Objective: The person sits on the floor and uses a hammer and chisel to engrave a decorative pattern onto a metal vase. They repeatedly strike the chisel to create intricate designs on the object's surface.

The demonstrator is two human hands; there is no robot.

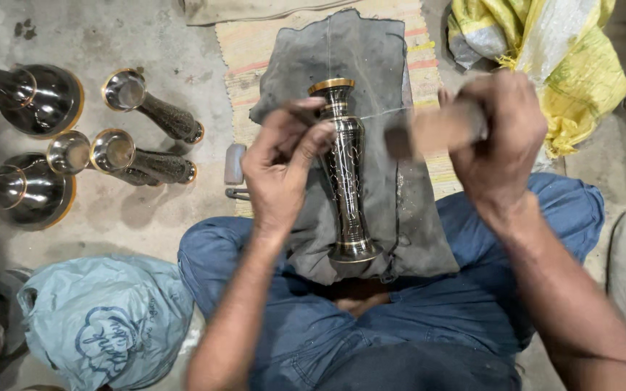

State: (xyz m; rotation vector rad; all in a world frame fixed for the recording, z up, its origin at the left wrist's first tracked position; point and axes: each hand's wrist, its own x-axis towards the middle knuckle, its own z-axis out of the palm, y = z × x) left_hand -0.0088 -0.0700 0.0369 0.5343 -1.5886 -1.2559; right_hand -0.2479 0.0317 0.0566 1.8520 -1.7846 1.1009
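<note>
A tall dark metal vase (pixel 347 174) with gold rims and fine engraved lines lies lengthwise on a grey cloth (pixel 371 65) spread over my lap. My left hand (pixel 282 170) holds it near the neck, fingers pinched against its upper side. My right hand (pixel 498 134) is raised to the right of the vase, closed around a blurred wooden-handled tool (pixel 436 130) with a dark head that points toward the vase. A thin thread or wire (pixel 385 114) runs across by the vase's neck.
Several dark and gold vases (pixel 146 108) lie on the concrete floor at left, beside larger ones (pixel 34 98). A pale blue bag (pixel 103 318) sits at lower left, a yellow sack (pixel 552 51) at upper right. A striped mat (pixel 255 43) lies under the cloth, with a small grey block (pixel 235 163) on it.
</note>
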